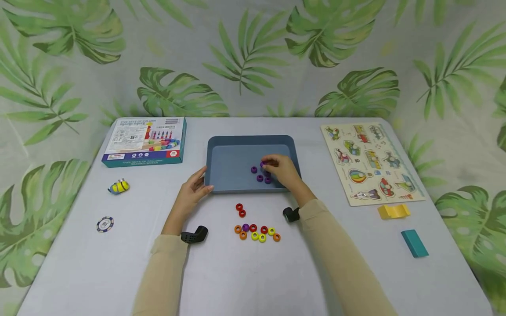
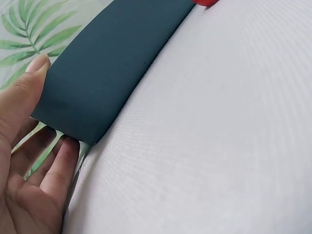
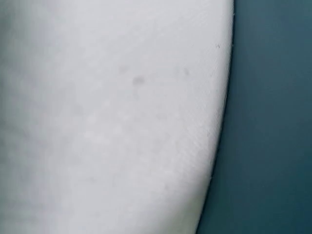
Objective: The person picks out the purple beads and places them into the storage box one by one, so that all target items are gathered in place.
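A grey-blue tray [image 1: 233, 164] lies on the white table, and several purple beads [image 1: 259, 178] sit in its right half. My left hand [image 1: 189, 189] holds the tray's near left corner. In the left wrist view, the thumb [image 2: 35, 73] is at the top of the tray wall [image 2: 102, 73], and the fingers are against the end side. My right hand [image 1: 285, 172] is over the tray's right part, pinching a purple bead [image 1: 262, 164] between thumb and fingertips. The right wrist view shows the tray wall [image 3: 273, 117] but no hand.
Before the tray lie red beads [image 1: 242, 213], orange beads [image 1: 243, 235], yellow beads [image 1: 262, 238] and a purple one. On the left are a game box [image 1: 144, 140], a toy figure [image 1: 118, 186] and a chip [image 1: 105, 224]. A puzzle board [image 1: 356, 162], yellow block [image 1: 394, 211] and teal block [image 1: 414, 243] lie right.
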Demonstrator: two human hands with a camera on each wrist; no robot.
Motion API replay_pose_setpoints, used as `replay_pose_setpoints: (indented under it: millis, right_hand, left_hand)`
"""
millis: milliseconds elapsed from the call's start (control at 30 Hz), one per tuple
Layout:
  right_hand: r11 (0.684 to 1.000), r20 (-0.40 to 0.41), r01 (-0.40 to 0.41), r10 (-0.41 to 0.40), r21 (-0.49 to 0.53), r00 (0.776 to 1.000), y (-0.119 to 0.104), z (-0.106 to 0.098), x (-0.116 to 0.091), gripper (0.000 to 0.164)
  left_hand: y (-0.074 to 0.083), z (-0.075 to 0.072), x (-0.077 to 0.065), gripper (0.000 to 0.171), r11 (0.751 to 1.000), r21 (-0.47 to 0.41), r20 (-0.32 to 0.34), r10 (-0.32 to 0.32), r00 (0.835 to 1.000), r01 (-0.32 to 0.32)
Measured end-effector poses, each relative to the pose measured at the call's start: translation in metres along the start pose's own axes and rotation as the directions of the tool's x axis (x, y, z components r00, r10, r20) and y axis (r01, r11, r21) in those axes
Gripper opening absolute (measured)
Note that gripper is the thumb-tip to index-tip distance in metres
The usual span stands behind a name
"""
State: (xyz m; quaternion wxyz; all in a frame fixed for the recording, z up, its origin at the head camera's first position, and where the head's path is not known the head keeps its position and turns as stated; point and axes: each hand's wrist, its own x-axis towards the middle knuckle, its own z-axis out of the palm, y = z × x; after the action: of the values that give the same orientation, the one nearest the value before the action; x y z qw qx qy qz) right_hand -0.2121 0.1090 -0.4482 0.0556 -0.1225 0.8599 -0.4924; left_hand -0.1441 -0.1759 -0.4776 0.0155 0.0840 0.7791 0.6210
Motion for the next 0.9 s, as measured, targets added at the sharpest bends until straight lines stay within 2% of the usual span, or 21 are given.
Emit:
replay_pose_setpoints:
  millis: [233,400,500,667,767,900]
  right_hand:
    - [0.991,0.065,-0.045,0.054,-0.129,0.996,0.004,0.004,0.007,0.023]
    - [0.992,0.054,-0.05,0.057,-0.119,0.997,0.001,0.005,0.003,0.025]
    - [0.996,0.025,0.003,-0.001,-0.088,1.0,-0.008,0.004,-0.006,0.029]
    - [0.985,0.014,0.171,-0.172,0.03,0.985,-0.034,0.004,-0.035,0.032]
    - [0.967,0.047,0.24,-0.245,0.086,0.968,-0.038,0.009,-0.053,0.031]
    - [0.959,0.132,0.246,-0.264,0.138,0.955,-0.048,0.018,-0.079,0.029]
  left_hand:
    - [-0.006,0.0,0.001,0.064,1.0,0.029,-0.012,0.007,1.0,-0.007]
    - [-0.006,0.001,-0.001,0.065,1.0,0.029,-0.003,0.003,1.0,-0.003]
    - [-0.006,0.001,-0.001,0.065,1.0,0.022,-0.006,0.006,1.0,-0.006]
    - [-0.007,0.001,0.0,0.064,1.0,0.019,-0.011,0.007,1.0,-0.006]
    - [-0.007,0.001,0.0,0.065,1.0,0.021,-0.01,0.0,1.0,0.0]
    - [-0.006,0.0,0.001,0.064,1.0,0.023,-0.013,-0.001,1.0,0.001]
